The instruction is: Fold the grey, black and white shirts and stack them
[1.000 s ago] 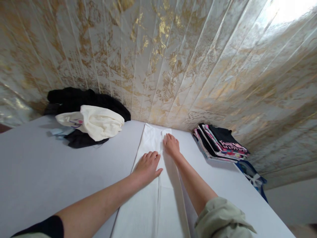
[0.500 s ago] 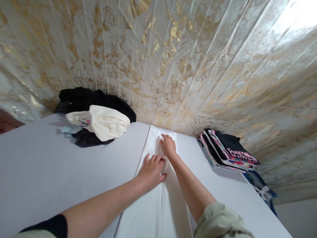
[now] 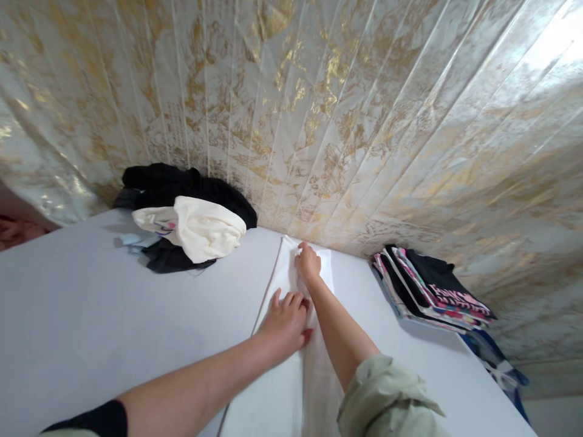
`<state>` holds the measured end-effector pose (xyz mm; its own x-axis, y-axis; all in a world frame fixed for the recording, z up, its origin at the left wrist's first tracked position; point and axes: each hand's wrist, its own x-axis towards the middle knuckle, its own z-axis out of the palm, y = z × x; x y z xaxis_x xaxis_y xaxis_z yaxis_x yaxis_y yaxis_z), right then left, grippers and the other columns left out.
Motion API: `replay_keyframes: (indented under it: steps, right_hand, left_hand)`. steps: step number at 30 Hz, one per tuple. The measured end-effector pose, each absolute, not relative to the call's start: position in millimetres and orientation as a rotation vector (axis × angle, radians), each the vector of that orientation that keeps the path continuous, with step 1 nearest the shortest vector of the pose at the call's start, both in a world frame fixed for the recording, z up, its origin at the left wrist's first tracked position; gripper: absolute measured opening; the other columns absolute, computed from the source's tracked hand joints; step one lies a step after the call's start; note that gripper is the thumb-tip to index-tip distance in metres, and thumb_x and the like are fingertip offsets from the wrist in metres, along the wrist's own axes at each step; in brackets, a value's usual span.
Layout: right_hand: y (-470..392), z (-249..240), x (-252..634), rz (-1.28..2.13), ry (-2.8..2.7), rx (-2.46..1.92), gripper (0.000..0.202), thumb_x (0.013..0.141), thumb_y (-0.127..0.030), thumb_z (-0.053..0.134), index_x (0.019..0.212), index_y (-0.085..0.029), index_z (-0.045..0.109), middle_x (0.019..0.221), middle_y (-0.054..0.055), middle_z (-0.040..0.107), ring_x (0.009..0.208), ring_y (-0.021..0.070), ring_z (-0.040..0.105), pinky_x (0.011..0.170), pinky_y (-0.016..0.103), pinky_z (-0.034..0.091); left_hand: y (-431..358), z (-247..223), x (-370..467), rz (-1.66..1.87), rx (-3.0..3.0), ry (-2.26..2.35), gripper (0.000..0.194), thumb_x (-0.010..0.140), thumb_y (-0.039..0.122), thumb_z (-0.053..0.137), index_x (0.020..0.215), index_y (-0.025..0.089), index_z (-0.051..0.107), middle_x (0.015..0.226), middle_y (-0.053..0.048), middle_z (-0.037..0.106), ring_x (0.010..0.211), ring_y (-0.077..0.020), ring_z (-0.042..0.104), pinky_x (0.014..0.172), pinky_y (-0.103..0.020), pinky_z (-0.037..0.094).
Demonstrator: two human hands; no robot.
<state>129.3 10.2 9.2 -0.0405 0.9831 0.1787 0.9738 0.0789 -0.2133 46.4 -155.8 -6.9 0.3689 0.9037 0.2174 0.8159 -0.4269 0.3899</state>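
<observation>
A long strip of white cloth (image 3: pixel 268 391) runs from the bottom of the view up to the table's far edge, with a fold line along its middle. My left hand (image 3: pixel 286 321) lies on the cloth with its fingers apart. Farther up, close to the cloth's far end, my right hand (image 3: pixel 308 264) has its fingers bent down on the fabric; its fingertips are partly hidden, and whether they pinch the cloth is unclear.
The pale table (image 3: pixel 182 321) carries a loose heap of black clothes (image 3: pixel 223 197) with a cream garment (image 3: pixel 209 229) on it at the back left. A stack of folded clothes (image 3: pixel 432 291) sits at the right; behind hangs a gold-patterned curtain (image 3: pixel 291 121).
The whole view has shifted a little, so things appear slightly farther right. My right hand's fingers are more drawn together, while my left hand stays spread on the cloth.
</observation>
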Motion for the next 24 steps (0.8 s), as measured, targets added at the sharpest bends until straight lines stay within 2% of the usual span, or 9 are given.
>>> replay_keyframes:
  steps: [6,9,14,18,24]
  right_hand:
    - [-1.2,12.6,129.6,-0.148,-2.138,-1.848,0.036,0.093,-0.024,0.042,0.128,-0.019,0.051,0.127,0.013,0.056,0.116,0.0242,0.052,0.093,0.035,0.039]
    - [-7.9,4.4,124.3,-0.036,-2.387,-1.686,0.039,0.095,-0.025,0.038,0.132,-0.02,0.049,0.136,0.011,0.053,0.124,0.0217,0.048,0.102,0.036,0.035]
    - [-12.0,-9.6,114.8,0.174,-2.47,-1.714,0.056,0.098,-0.042,0.033,0.148,-0.018,0.031,0.157,0.009,0.027,0.144,0.0218,0.021,0.114,0.046,0.019]
    - [-11.7,-6.6,111.9,0.152,-2.502,-1.709,0.062,0.097,-0.048,0.032,0.149,-0.015,0.029,0.158,0.011,0.025,0.145,0.0224,0.019,0.116,0.049,0.013]
    - [-10.0,-5.1,107.4,0.174,-2.536,-1.719,0.067,0.097,-0.053,0.03,0.152,-0.015,0.023,0.159,0.012,0.019,0.147,0.0219,0.016,0.116,0.049,0.014]
  left_hand:
    - [-154.1,-13.5,47.6,0.637,2.436,1.547,0.045,0.08,0.042,0.064,0.118,0.017,0.06,0.12,-0.012,0.058,0.117,-0.0293,0.049,0.114,-0.056,0.021]
    - [-154.5,-12.2,47.5,0.606,2.444,1.559,0.045,0.081,0.042,0.062,0.118,0.017,0.06,0.122,-0.013,0.057,0.118,-0.0307,0.048,0.113,-0.056,0.022]
    - [-155.7,-12.7,48.2,0.615,2.461,1.584,0.043,0.083,0.041,0.06,0.117,0.015,0.061,0.124,-0.015,0.056,0.12,-0.031,0.047,0.113,-0.054,0.023]
    - [-155.5,-12.8,48.7,0.575,2.453,1.604,0.049,0.083,0.044,0.059,0.122,0.013,0.059,0.125,-0.018,0.055,0.121,-0.0327,0.047,0.113,-0.054,0.023]
    - [-155.8,-7.3,46.8,0.531,2.451,1.573,0.05,0.084,0.042,0.057,0.126,0.014,0.057,0.128,-0.017,0.054,0.122,-0.0321,0.046,0.114,-0.054,0.022]
